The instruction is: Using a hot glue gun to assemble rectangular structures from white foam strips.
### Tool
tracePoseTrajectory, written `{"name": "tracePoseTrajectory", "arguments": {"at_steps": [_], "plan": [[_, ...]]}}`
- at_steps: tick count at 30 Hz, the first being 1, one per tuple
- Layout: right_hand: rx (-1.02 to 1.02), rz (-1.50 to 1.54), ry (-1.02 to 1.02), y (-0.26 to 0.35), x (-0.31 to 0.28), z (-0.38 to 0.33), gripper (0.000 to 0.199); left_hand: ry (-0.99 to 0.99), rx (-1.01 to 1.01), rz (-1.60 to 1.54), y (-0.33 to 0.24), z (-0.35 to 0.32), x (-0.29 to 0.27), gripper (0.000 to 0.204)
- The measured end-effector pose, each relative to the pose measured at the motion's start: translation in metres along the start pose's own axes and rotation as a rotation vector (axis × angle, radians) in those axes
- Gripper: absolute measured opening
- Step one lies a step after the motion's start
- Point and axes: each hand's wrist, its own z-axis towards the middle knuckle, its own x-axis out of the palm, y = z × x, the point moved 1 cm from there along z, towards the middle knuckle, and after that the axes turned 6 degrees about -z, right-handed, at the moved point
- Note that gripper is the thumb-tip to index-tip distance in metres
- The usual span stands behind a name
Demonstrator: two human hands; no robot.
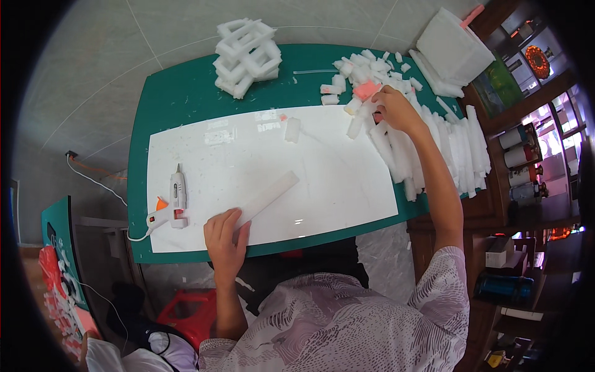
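My left hand (225, 240) is closed around the near end of a long white foam strip (271, 197), which slants up to the right over the white sheet (322, 173). At the far right my right hand (396, 109) reaches into a pile of short white foam pieces (362, 67). Its fingers are bent and closed, and what they pinch is hidden. A pink foam piece (367, 90) lies just beside those fingers. A single short foam block (292, 130) rests on the sheet. To the left lies a white hot glue gun (178, 195) with an orange trigger.
A lattice of joined foam strips (248, 59) stands at the back of the green table (186, 84). Long foam strips (455, 146) are stacked along the right edge. A white foam box (452, 46) stands behind them. Another person (158, 347) sits at lower left near a red stool (192, 313).
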Motion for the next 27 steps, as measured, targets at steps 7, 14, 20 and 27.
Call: {"name": "tracePoseTrajectory", "arguments": {"at_steps": [7, 14, 20, 27], "plan": [[-0.170, -0.076, -0.189, 0.016, 0.008, -0.009, 0.036, 0.003, -0.001, -0.003, -0.001, 0.000, 0.000, 0.036], [-0.156, -0.023, -0.073, 0.030, 0.011, -0.003, 0.038, 0.001, -0.008, -0.004, -0.001, 0.000, 0.000, 0.036], [-0.059, -0.099, -0.146, 0.027, 0.016, 0.010, 0.038, 0.001, 0.006, -0.009, 0.000, -0.001, 0.000, 0.037], [-0.016, -0.184, -0.152, 0.022, 0.019, 0.024, 0.032, -0.002, 0.013, -0.018, 0.000, -0.001, 0.000, 0.036]]}}
